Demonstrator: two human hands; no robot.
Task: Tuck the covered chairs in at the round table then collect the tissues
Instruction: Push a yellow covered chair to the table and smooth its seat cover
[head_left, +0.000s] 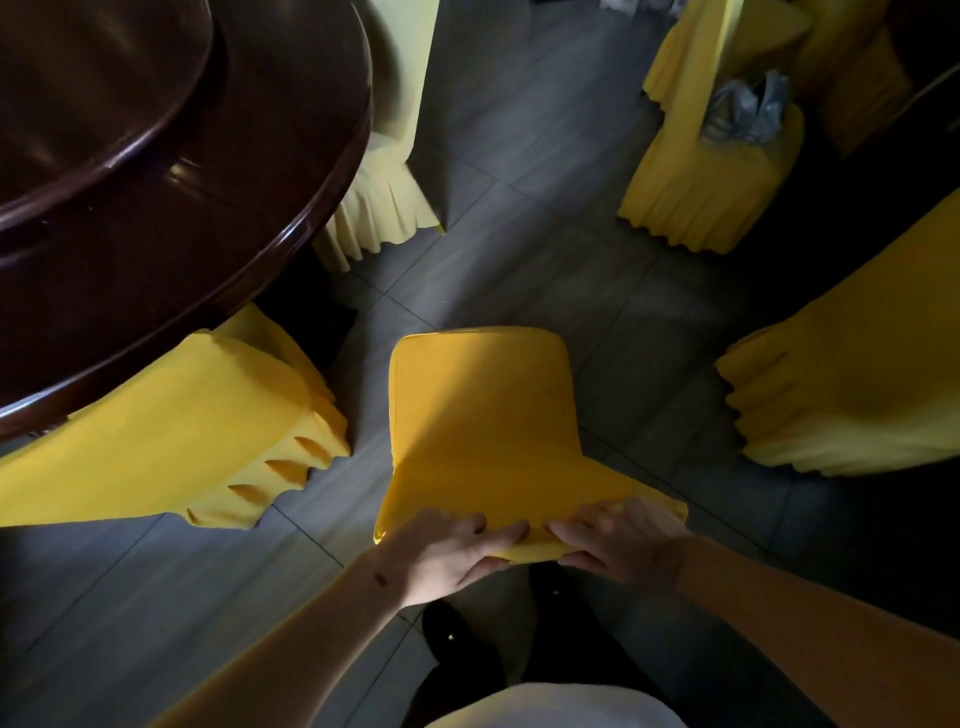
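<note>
A chair in a yellow cover (483, 415) stands on the floor directly in front of me, its seat pointing away and its back top nearest me. My left hand (447, 556) and my right hand (618, 540) both grip the top edge of its back, side by side. The dark round wooden table (171, 218) fills the upper left, apart from this chair. Another covered chair (171, 436) sits partly under the table's near edge. A paler covered chair (384, 156) stands at the table's far side. No tissues are visible.
Two more yellow covered chairs stand on the right (857, 384) and upper right (711, 171), the latter with a grey plastic bag (743, 114) against it. Grey tiled floor (519, 208) lies open between the chairs. My dark shoes (457, 639) are below the hands.
</note>
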